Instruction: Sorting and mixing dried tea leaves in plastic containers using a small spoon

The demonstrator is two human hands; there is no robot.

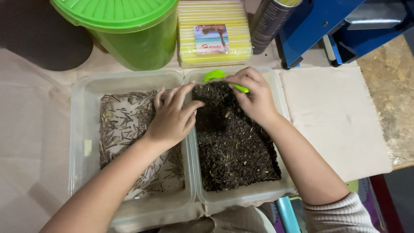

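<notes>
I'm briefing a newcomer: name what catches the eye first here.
The right hand grips a bright green scoop over the dark loose material filling the right clear tub. The left hand rests across the rim between the tubs. Behind them stands a vivid green lidded bucket.

Ahead of your right hand [254,97] a yellow stack of packets [214,34], a dark can [268,23] and a blue machine [319,26] block the way. Ahead of your left hand [172,117] stands a green lidded bucket [125,30]. Open cloth-covered surface [332,116] lies right of your right hand. Between the hands, only the tubs' touching rims [190,142].
</notes>
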